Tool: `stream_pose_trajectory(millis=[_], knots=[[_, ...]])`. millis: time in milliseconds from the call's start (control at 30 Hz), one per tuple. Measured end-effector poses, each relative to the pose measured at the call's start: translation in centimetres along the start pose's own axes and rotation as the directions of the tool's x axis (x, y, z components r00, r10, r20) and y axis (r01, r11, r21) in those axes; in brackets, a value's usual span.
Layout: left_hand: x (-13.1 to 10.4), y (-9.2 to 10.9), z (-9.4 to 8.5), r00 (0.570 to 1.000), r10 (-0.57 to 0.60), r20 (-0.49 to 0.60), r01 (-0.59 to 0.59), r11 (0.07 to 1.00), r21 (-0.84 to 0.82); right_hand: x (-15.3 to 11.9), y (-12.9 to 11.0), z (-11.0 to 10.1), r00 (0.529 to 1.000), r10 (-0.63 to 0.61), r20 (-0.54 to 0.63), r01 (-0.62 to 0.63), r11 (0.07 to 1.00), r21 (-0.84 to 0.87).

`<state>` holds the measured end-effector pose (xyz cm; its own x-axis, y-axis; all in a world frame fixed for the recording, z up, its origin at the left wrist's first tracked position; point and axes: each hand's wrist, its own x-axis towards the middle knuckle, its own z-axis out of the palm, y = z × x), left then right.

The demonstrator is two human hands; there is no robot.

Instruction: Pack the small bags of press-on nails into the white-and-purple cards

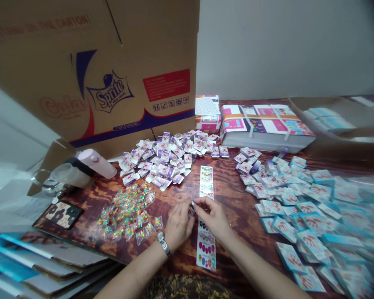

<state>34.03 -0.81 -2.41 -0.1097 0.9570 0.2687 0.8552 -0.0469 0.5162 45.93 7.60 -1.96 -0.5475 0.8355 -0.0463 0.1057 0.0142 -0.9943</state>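
Pinching a small dark piece (192, 208), hard to make out, between the fingers of left hand (178, 222) and right hand (212, 216), over the strip of nail-shaped prints (206, 248). Free to move rightward over bare tabletop (238, 226) as far as the spread of blue-edged boxes (312, 222); hemmed in leftward by candy sachets (124, 211) just beside. Bounded farther off by heaped purple-and-white boxes (165, 157), then by the Sprite carton (137, 54). Glossy, reddish-brown and wood-patterned underneath; closed off behind by a pale wall (283, 45)

Left hand (178, 222) and right hand (213, 216) pinch a seemingly dark piece (192, 209).
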Motion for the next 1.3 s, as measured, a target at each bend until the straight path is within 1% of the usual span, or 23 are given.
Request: stream_pose_trajectory(millis=[67,133,233,333,433,533,600,700,800,867,933,1000,1033,1067,1100,1133,1167,1200,1233,1267,1300], knots=[[-0.3,-0.1,0.3,1.0,-0.016,-0.026,0.017,1.0,0.018,0.0,0.2,0.1,1.0,0.005,-0.009,-0.006,1.0,-0.017],[-0.4,-0.2,0.5,0.999,-0.025,-0.043,0.027,0.999,0.043,-0.1,-0.2,0.1,1.0,-0.013,-0.018,0.012,0.995,-0.094],[-0.3,-0.1,0.6,0.999,-0.026,-0.036,0.029,0.995,0.092,-0.6,-1.2,0.0,0.992,-0.127,-0.012,0.119,0.956,-0.27],[-0.1,0.2,0.6,0.999,-0.011,-0.03,0.016,0.987,0.157,-1.3,-1.8,0.1,0.966,-0.259,-0.004,0.24,0.897,-0.37],[-0.1,0.3,1.0,0.999,0.028,-0.018,-0.023,0.971,0.237,-2.0,-1.3,0.5,0.939,-0.345,-0.02,0.303,0.85,-0.432],[-0.3,0.3,1.3,0.999,0.04,-0.006,-0.036,0.955,0.294,-2.5,-0.4,0.8,0.921,-0.388,-0.01,0.341,0.822,-0.456],[-0.3,0.4,1.4,0.999,0.048,0.005,-0.047,0.95,0.309,-2.8,-0.1,1.0,0.925,-0.379,-0.013,0.334,0.83,-0.447],[-0.2,0.7,1.4,0.998,0.067,0.02,-0.07,0.949,0.306,-2.9,0.0,1.1,0.95,-0.31,-0.039,0.267,0.87,-0.415],[0.1,0.9,1.7,1.0,0.027,0.007,-0.028,0.955,0.296,-2.7,-0.1,1.1,0.958,-0.285,-0.036,0.25,0.889,-0.383],[0.4,0.9,2.0,0.999,0.027,0.019,-0.031,0.965,0.261,-2.3,-0.1,0.5,0.963,-0.269,-0.014,0.247,0.903,-0.351],[0.7,0.9,2.2,0.997,0.048,0.062,-0.059,0.98,0.192,-1.5,0.1,-1.0,0.972,-0.234,0.016,0.226,0.916,-0.332],[0.9,1.0,2.2,0.991,0.051,0.127,-0.067,0.99,0.126,-0.4,0.5,-3.6,0.978,-0.206,0.007,0.195,0.914,-0.356],[0.9,1.1,2.2,0.985,0.049,0.164,-0.067,0.992,0.107,0.3,0.7,-5.3,0.978,-0.208,-0.033,0.179,0.905,-0.387],[0.7,1.1,2.3,0.978,0.054,0.202,-0.075,0.992,0.098,1.0,1.0,-7.4,0.97,-0.216,-0.109,0.152,0.894,-0.42],[0.5,1.2,2.4,0.968,0.068,0.24,-0.094,0.991,0.097,1.8,1.3,-9.6,0.952,-0.233,-0.198,0.123,0.884,-0.45],[0.2,1.1,2.6,0.958,0.089,0.272,-0.121,0.987,0.102,2.6,1.6,-11.8,0.914,-0.254,-0.317,0.084,0.882,-0.465],[-0.2,1.1,2.8,0.947,0.111,0.3,-0.151,0.982,0.111,3.4,1.8,-13.9,0.864,-0.269,-0.426,0.041,0.88,-0.473],[-0.6,1.0,3.1,0.938,0.129,0.321,-0.177,0.976,0.124,4.1,2.0,-15.8,0.816,-0.28,-0.507,-0.005,0.872,-0.49],[-1.0,0.9,3.5,0.931,0.144,0.336,-0.201,0.97,0.14,4.7,2.1,-17.3,0.774,-0.298,-0.559,-0.061,0.844,-0.533],[-1.3,0.7,3.8,0.925,0.156,0.347,-0.22,0.963,0.155,5.2,2.1,-18.3,0.742,-0.341,-0.578,-0.101,0.795,-0.598],[-1.6,0.6,4.2,0.921,0.162,0.353,-0.233,0.958,0.168,5.5,2.0,-18.7,0.738,-0.402,-0.542,-0.111,0.72,-0.685]])
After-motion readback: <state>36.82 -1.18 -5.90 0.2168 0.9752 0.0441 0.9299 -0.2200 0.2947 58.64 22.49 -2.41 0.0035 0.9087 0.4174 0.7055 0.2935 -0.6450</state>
